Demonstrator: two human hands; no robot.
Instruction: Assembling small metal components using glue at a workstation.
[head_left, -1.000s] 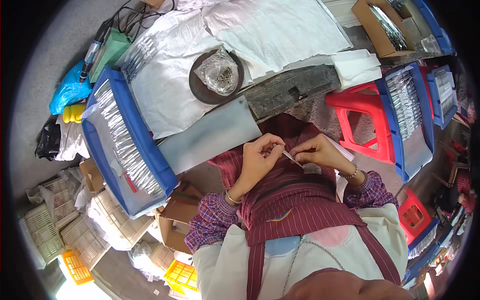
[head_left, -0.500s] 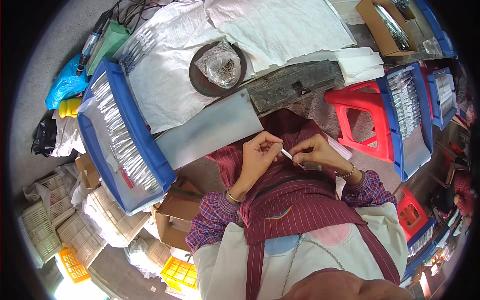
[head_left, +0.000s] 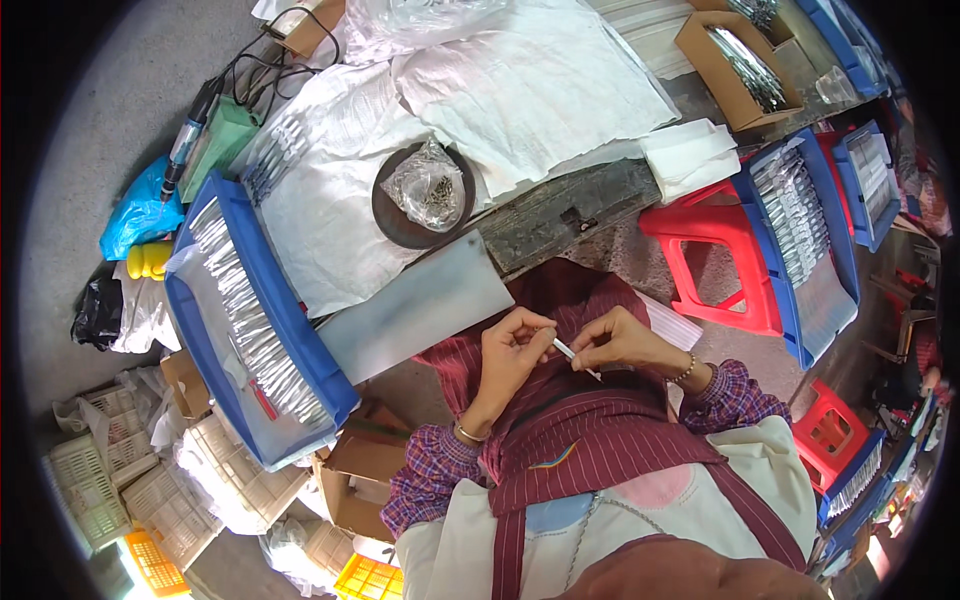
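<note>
Over my lap, my left hand (head_left: 512,358) pinches one end of a thin white pen-like rod (head_left: 564,349). The fingers of my right hand (head_left: 628,342) are closed on the rod's other part, and a narrow pointed tip shows just below them. Beneath both hands lies my dark red striped apron (head_left: 590,435). Beyond them, on the table, a dark round bowl (head_left: 390,222) holds a clear plastic bag (head_left: 425,185) with small metal pieces in it. A smooth grey board (head_left: 420,305) juts from the table edge near my left hand.
A blue tray (head_left: 325,365) of silver strips stands at left, with a red-handled tool (head_left: 264,400) in it. Another blue tray (head_left: 845,270) rests by a red stool (head_left: 735,290) at right. White cloth (head_left: 540,85) covers the table. A power screwdriver (head_left: 185,150) hangs far left.
The view has shifted, so the table and trays sit slightly differently in the picture. Both hands still hold the rod, whose pointed tip now shows more plainly beneath my right fingers.
</note>
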